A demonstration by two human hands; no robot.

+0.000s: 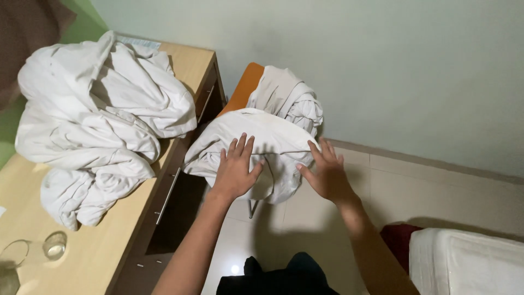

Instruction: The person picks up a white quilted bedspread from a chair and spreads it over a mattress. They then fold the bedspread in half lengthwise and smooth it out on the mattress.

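Observation:
A folded white sheet (256, 136) lies over the seat of an orange chair (244, 87). My left hand (236, 169) rests flat on the sheet's near side, fingers spread. At the sheet's right edge my right hand (326, 172) presses down, fingers apart and fingertips touching the cloth. A second bunched white cloth (289, 98) sits behind it against the chair back. Neither hand grips anything.
A wooden desk (103, 240) with drawers stands to the left, carrying a big crumpled heap of white linen (93, 120) and a small glass (55, 245). A white mattress corner (464, 262) is at lower right. Beige floor tiles (415, 191) meet a pale wall.

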